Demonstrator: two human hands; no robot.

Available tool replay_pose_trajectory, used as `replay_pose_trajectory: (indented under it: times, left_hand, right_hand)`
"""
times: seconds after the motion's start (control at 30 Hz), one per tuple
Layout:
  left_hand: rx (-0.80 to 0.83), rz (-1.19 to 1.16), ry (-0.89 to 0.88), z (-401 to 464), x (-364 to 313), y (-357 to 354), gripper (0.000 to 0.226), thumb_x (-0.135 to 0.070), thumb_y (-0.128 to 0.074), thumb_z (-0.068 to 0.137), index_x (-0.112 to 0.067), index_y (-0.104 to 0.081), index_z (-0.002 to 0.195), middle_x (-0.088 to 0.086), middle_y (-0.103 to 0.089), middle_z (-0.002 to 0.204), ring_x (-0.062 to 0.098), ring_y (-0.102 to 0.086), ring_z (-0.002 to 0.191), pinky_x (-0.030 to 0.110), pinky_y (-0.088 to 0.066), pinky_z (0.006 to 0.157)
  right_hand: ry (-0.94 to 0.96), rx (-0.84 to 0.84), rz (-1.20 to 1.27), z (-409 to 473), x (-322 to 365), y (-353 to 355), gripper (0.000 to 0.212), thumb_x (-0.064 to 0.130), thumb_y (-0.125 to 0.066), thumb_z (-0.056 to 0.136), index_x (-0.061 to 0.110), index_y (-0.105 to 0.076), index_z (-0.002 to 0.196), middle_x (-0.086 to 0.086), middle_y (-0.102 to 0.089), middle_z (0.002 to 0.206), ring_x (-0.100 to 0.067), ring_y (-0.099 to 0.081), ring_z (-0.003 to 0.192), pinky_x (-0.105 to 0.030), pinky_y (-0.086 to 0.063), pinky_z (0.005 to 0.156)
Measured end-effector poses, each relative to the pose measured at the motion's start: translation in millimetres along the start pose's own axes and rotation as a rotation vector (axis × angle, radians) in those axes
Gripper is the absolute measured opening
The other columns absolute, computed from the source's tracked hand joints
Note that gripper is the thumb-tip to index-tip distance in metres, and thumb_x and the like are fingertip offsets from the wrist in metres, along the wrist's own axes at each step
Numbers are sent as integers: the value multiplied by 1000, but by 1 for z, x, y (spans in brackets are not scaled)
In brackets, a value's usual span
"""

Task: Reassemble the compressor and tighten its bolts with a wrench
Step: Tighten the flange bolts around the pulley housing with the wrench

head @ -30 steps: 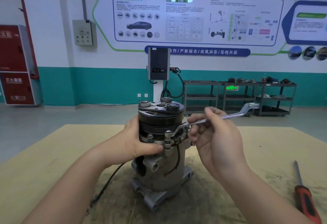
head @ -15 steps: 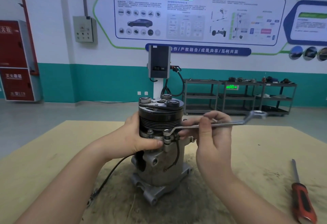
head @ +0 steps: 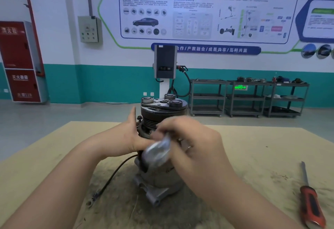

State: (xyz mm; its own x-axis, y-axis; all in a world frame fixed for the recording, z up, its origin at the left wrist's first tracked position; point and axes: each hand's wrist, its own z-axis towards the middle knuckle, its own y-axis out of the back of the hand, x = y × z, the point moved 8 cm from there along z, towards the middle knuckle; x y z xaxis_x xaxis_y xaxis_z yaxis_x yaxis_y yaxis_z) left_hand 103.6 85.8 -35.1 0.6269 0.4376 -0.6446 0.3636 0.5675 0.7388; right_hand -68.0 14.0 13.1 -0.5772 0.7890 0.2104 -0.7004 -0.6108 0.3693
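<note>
The compressor (head: 163, 114) stands upright on the wooden table (head: 262, 152), its black pulley and clutch plate on top. My left hand (head: 132, 138) presses against its left side, fingers straight and pointing up, thumb across the front. My right hand (head: 197, 145) is in front of the compressor's upper body and grips the silver wrench (head: 159, 152). The wrench is motion-blurred and its free end points toward me. The bolt under the wrench is hidden by my hands. The compressor's lower housing and mounting foot (head: 155, 194) show below my hands.
A red-handled screwdriver (head: 311, 199) lies on the table at the right. A black cable (head: 112, 176) with a ring terminal trails from the compressor to the left front. Shelving carts (head: 247, 98) and a charging post (head: 165, 66) stand far behind the table.
The wrench has swung from pointing right to pointing toward me, with my right hand following across the compressor's front. My left hand's fingers have straightened against the compressor's side.
</note>
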Motion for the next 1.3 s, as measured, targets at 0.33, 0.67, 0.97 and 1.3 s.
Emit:
replay_pose_trajectory:
  times: [0.33,0.67,0.97,1.3]
  left_hand:
    - [25,-144,51,1,10,-9,125,-76,-74,40,-28,-21,143,-25,-49,125,-15,-49,108,2,-40,76]
    - [28,-193,43,3,14,-12,117,-73,-77,54,-30,-14,143,-30,-46,120,-20,-45,103,-2,-37,74]
    - [15,-194,41,1,11,-11,111,-68,-81,55,-25,-20,138,-21,-56,119,-17,-53,98,2,-43,70]
    - [24,-155,-14,-2,4,-11,122,-76,-75,39,-25,-20,135,-21,-54,111,-28,-53,81,-2,-39,63]
  right_hand:
    - [-932,-471,1121,-16,-93,8,23,-10,-35,93,11,-43,99,-9,-64,57,-15,-53,43,-23,-45,45]
    - [-622,-445,878,-22,-94,8,11,13,-42,102,12,-44,91,-10,-69,71,-17,-62,53,-22,-50,52]
    - [203,-124,68,-21,-13,2,7,2,-74,83,1,-69,87,-6,-70,92,-14,-67,86,-24,-55,79]
    - [170,-97,36,-9,-1,2,7,7,-71,82,3,-73,87,-5,-71,94,-11,-65,89,-25,-54,81]
